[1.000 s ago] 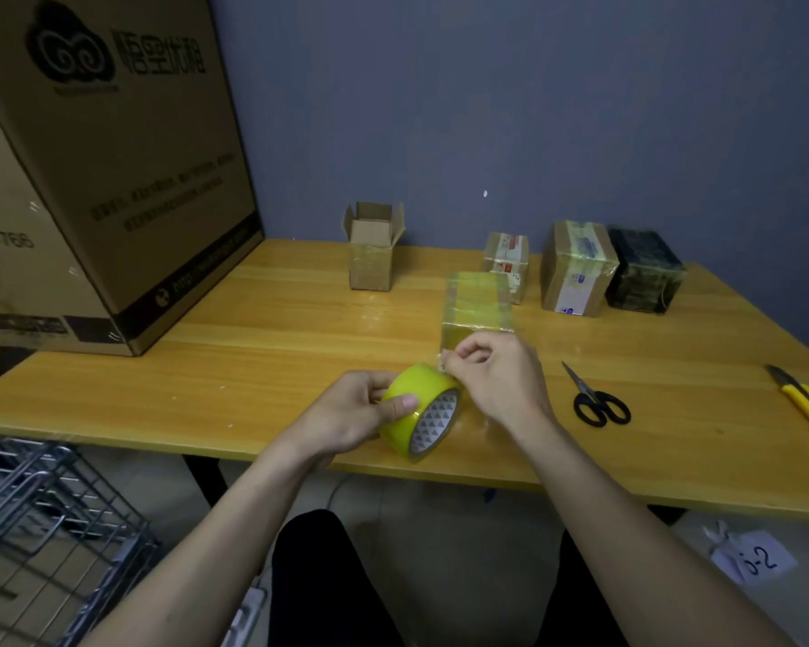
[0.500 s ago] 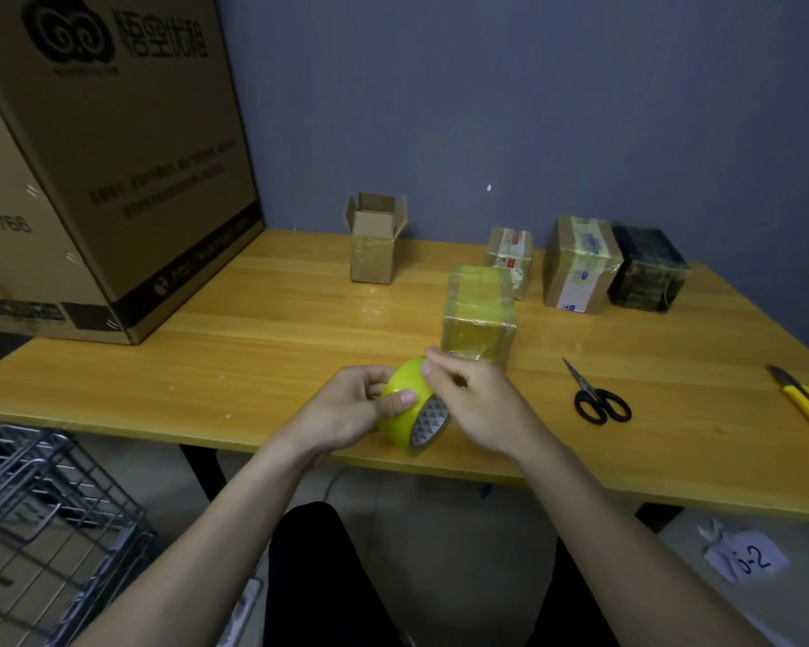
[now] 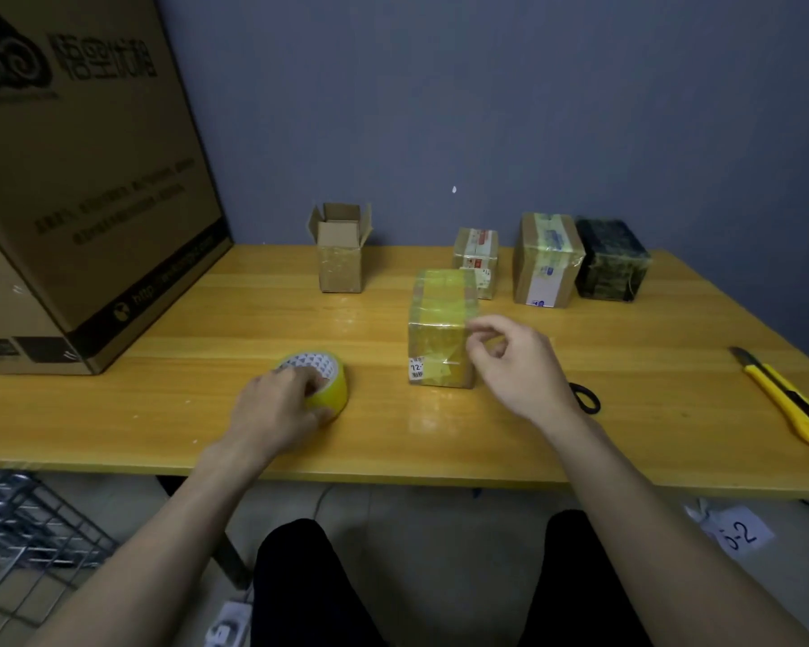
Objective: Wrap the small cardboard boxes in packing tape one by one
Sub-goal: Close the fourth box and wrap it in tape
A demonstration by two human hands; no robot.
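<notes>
My left hand (image 3: pixel 279 408) is gripping the yellow tape roll (image 3: pixel 319 384), fingers curled over its top and side, and the roll is lying flat on the wooden table (image 3: pixel 650 403) with its cardboard core facing up. My right hand (image 3: pixel 514 366) is hovering just beside the taped box (image 3: pixel 442 333), thumb and forefinger loosely curled toward each other; it is holding nothing that I can make out, and I cannot tell whether the fingertips are touching the box's upper right edge. The taped box is standing upright near the middle of the table, glossy with yellowish tape, a white label showing low on its front face.

Behind my right wrist the black scissors (image 3: pixel 584 398) are lying partly hidden. Further right a yellow utility knife (image 3: pixel 788 399) is resting near the table's edge. Along the back wall an open box (image 3: pixel 340 254) is standing with its flaps up, then a small labelled box (image 3: pixel 477 256), a taller taped box (image 3: pixel 546 259) and a dark wrapped box (image 3: pixel 610 259). A large cardboard carton (image 3: pixel 75 179) is sitting on the far left.
</notes>
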